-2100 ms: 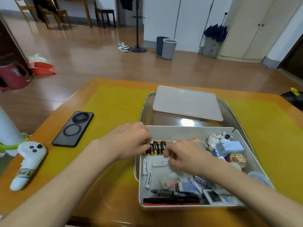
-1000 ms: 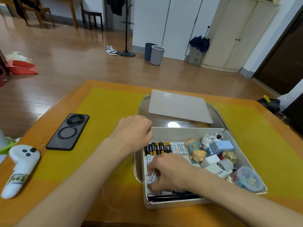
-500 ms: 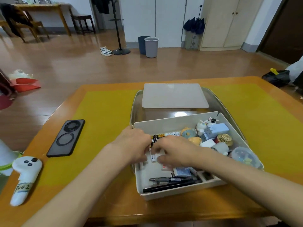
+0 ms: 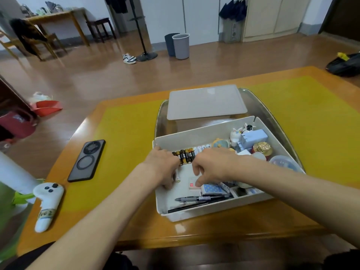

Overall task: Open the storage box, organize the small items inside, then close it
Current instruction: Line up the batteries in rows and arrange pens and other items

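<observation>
Resting on the table (image 4: pixel 321 121), the open storage box (image 4: pixel 204 133) sits near of its detached lid (image 4: pixel 206 102). Left hand (image 4: pixel 161 168) and right hand (image 4: pixel 212 166) reach inside, fingers curled down; grip cannot be determined. Batteries (image 4: pixel 187 155) line the far-left wall, pens (image 4: pixel 200 199) the near wall.

One storage box (image 4: pixel 196 135), open; one lid (image 4: pixel 204 102) off, lying beyond it. In the box: one row of batteries (image 4: pixel 190 153), number uncertain as the hands hide part; two pens (image 4: pixel 198 201); one gold-capped jar (image 4: pixel 262 149); one blue-patterned card pack (image 4: pixel 212 189). On the surface: one phone (image 4: pixel 86 160), one white controller (image 4: pixel 47 203). Two hands (image 4: pixel 161 166) in the box.
</observation>
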`<action>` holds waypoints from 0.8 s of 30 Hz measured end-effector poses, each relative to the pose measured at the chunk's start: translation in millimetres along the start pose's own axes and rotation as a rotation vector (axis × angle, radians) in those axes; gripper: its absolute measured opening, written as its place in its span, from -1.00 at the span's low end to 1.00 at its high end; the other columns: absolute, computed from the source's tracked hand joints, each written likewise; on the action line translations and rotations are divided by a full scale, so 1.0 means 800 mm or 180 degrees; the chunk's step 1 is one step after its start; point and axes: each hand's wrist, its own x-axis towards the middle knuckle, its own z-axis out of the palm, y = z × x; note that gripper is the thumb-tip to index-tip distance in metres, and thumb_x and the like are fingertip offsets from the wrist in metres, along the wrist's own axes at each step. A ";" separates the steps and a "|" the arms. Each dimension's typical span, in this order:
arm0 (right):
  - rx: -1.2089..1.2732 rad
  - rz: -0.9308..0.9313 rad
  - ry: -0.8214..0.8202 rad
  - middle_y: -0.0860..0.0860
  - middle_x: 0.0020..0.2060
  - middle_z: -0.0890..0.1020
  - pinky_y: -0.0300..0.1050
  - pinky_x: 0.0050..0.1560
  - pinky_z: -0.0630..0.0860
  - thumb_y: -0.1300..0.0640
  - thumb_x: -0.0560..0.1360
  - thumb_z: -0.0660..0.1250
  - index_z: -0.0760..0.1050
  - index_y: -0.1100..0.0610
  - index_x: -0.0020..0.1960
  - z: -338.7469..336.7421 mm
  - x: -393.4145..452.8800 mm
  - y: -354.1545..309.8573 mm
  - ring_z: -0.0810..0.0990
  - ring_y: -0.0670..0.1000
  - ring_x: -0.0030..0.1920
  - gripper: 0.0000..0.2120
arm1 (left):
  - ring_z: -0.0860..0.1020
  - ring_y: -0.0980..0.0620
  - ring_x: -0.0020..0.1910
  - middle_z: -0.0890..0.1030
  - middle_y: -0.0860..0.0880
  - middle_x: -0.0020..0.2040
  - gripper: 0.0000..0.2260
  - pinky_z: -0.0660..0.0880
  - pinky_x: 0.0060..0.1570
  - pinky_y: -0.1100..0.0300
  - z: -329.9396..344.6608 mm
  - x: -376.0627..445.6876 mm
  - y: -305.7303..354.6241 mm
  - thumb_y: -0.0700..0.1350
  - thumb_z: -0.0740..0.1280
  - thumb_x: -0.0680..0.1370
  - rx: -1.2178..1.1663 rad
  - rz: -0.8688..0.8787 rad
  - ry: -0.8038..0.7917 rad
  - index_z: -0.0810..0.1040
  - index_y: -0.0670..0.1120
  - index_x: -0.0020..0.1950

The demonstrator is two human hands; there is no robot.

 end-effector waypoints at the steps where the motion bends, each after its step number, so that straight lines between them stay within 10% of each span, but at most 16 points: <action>1: 0.0036 0.0018 -0.0022 -0.14 -0.18 0.62 -0.16 -0.38 0.27 -0.25 0.39 0.50 0.61 -0.02 0.01 0.000 0.000 0.000 0.56 -0.01 -0.09 -0.64 | 0.56 -0.06 0.13 0.64 -0.01 0.10 -0.63 0.37 0.20 0.07 0.000 0.000 -0.001 0.14 0.53 0.32 0.0004 -0.0012 0.0047 0.58 0.04 0.03; 10: -0.0036 -0.0083 0.0041 -0.18 -0.16 0.64 -0.21 -0.37 0.26 -0.06 0.43 0.46 0.63 -0.05 0.06 -0.016 -0.024 0.012 0.49 -0.11 -0.12 -0.77 | 0.55 -0.05 0.08 0.62 0.01 0.04 -0.70 0.34 0.08 0.09 0.006 -0.001 -0.003 0.15 0.49 0.33 -0.0128 0.0043 0.0320 0.53 0.05 -0.07; 18: -0.0641 -0.0154 -0.0682 -0.16 0.02 0.56 -0.06 -0.16 0.40 -0.09 0.33 0.56 0.51 -0.12 0.28 -0.025 -0.038 0.024 0.41 -0.08 0.07 -0.46 | 0.57 -0.06 0.06 0.62 0.00 0.01 -0.71 0.38 0.04 0.08 0.008 -0.001 -0.003 0.12 0.48 0.36 -0.0219 0.0078 0.0452 0.40 0.07 -0.14; 24: -0.0735 -0.0094 -0.0578 -0.16 -0.15 0.47 -0.10 -0.27 0.31 -0.05 0.33 0.53 0.49 -0.11 -0.02 -0.014 -0.025 0.019 0.49 -0.02 0.05 -0.70 | 0.57 -0.08 0.08 0.63 -0.02 0.05 -0.69 0.43 0.01 0.08 0.008 0.000 -0.002 0.19 0.47 0.38 -0.0377 0.0052 0.0527 0.42 0.07 -0.10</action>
